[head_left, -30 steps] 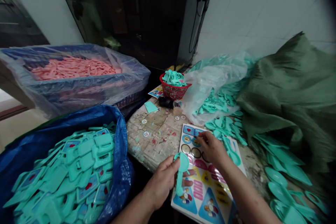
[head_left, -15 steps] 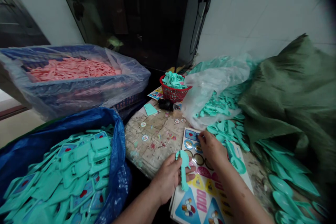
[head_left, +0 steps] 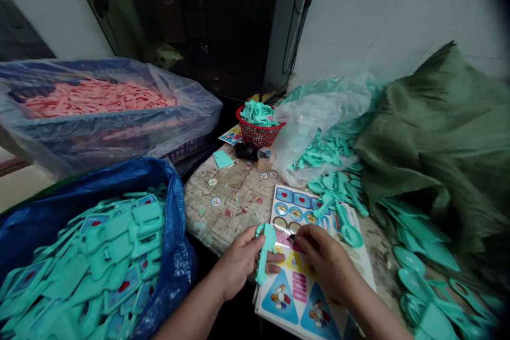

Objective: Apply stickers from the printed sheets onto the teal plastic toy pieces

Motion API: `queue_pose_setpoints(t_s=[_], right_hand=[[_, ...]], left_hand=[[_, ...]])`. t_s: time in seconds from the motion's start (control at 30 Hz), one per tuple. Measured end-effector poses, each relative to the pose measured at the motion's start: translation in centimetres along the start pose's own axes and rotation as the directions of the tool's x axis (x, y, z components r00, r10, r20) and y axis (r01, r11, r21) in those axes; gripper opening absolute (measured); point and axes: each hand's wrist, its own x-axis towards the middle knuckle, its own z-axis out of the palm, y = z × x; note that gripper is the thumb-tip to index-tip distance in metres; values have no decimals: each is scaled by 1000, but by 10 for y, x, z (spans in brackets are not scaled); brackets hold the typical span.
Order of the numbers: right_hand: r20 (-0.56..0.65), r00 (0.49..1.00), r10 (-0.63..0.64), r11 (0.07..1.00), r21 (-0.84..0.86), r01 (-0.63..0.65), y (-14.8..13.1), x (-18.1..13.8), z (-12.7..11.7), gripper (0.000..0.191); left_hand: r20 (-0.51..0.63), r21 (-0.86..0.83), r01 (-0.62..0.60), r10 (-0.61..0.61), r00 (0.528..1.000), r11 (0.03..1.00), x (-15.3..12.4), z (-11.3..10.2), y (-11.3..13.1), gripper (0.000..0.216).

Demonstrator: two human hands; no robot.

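Note:
My left hand [head_left: 238,263] grips a teal plastic toy piece [head_left: 269,235] with a rounded head and a slim handle, held above the left edge of a stack of sticker sheets [head_left: 299,286]. The top sheet carries heart, round, pink, yellow and pill-picture stickers. Over the middle of that sheet, my right hand [head_left: 324,251] has its thumb and fingers pinched together. A small dark bit shows at its fingertips, too small to name. Teal spoon-shaped pieces [head_left: 350,234] lie on the sheet's right side, beyond my right hand.
A blue bag [head_left: 179,207] of teal pieces stands left, below a plastic-lined crate [head_left: 119,117] of pink pieces. A red basket [head_left: 258,135] sits at the table's back. A clear bag [head_left: 287,143] spills teal pieces beside a green sack [head_left: 438,133]. More teal spoons [head_left: 416,281] lie right.
My right hand has moved from the top row of the sheet down toward the pink stickers, nearer my left hand. The left hand keeps the teal piece. The view has shifted slightly.

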Motion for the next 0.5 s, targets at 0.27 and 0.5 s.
queue_pose_setpoints(t_s=[0.27, 0.5], right_hand=[[-1, 997, -83, 995, -56, 83, -5, 11, 10, 20], [17, 995, -100, 995, -30, 100, -5, 16, 9, 16]], left_hand=[[15, 41, 41, -42, 999, 998, 6, 0, 1, 24], [-17, 57, 64, -63, 998, 996, 6, 2, 4, 23]])
